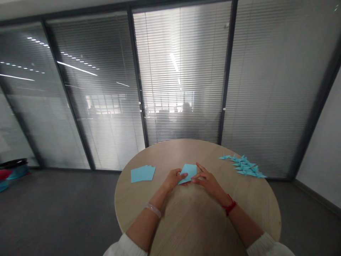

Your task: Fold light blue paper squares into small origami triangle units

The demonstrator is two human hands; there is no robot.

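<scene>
A light blue sheet of paper (188, 171) lies on the round wooden table (197, 217), tilted like a diamond. My left hand (174, 177) pinches its near left edge with thumb and fingers. My right hand (206, 179) presses the sheet's near right edge, index finger stretched out along it and thumb against the paper. A clear bracelet circles my left wrist and a red band my right.
A small stack of flat blue sheets (143, 173) lies on the table's left part. Several folded blue paper figures (244, 166) are heaped at the right rim. Glass walls with blinds (181, 78) stand behind; grey floor surrounds the table.
</scene>
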